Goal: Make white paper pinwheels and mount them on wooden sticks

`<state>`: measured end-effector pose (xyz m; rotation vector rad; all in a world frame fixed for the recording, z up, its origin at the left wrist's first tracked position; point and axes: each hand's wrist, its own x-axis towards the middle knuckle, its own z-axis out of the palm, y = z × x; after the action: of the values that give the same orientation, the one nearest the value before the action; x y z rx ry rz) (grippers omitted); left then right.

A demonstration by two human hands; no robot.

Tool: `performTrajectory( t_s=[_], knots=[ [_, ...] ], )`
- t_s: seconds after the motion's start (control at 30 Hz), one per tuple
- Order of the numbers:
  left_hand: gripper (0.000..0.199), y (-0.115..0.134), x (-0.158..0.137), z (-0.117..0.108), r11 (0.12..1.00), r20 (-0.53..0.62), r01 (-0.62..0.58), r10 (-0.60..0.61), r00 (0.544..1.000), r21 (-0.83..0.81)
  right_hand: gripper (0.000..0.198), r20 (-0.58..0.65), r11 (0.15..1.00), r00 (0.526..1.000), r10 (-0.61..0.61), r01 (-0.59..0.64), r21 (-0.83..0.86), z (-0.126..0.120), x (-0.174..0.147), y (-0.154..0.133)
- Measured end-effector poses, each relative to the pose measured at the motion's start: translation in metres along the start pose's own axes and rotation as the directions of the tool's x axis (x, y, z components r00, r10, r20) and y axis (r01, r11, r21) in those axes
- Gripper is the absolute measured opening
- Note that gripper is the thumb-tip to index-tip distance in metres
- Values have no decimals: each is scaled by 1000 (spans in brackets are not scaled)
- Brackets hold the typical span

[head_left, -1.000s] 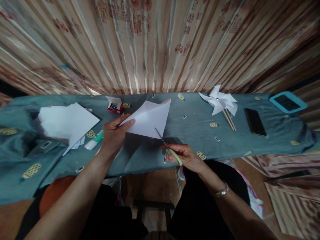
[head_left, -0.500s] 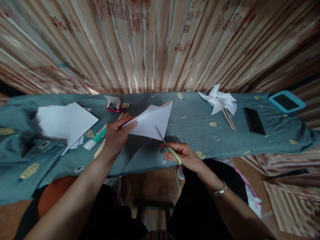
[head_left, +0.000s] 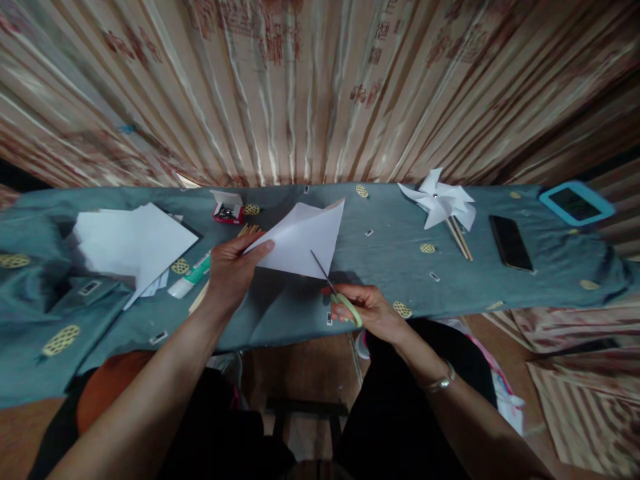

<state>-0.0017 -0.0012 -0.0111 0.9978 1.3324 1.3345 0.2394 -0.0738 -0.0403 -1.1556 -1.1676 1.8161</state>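
A white sheet of paper is pinched at its left corner by my left hand, thumb on top. My right hand is closed around the light green handles of a pair of scissors. One dark blade lies over the paper near its lower right corner; the other blade is hidden beneath. Beside my left wrist lie a green and white glue stick and several thin wooden sticks, partly covered by the hand.
White paper sheets lie at the left on the green tablecloth. A small red box holds shiny metal pins. Toward the right are a white paper pinwheel, a black phone and a blue-framed tablet. A curtain hangs behind.
Almost nothing differs. The scissors and my right hand stay at the paper's lower right corner, and my left hand keeps its pinch. The view has shifted very slightly.
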Motion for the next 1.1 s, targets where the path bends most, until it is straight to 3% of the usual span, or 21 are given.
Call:
performTrajectory(
  t_s=[0.5, 0.7, 1.1],
  knots=[
    [23, 6, -1, 1, 996, -16, -19, 20, 1000, 84, 49, -6, 1000, 1000, 7, -7, 18, 1, -1, -4],
    [29, 4, -3, 3, 995, 4, 2, -3, 1000, 99, 51, 2, 1000, 1000, 17, -17, -14, 0, -3, -9],
    [28, 4, -4, 3, 989, 42, -15, 8, 999, 147, 50, -26, 993, 998, 58, -55, 101, 5, -1, -11]
  ],
)
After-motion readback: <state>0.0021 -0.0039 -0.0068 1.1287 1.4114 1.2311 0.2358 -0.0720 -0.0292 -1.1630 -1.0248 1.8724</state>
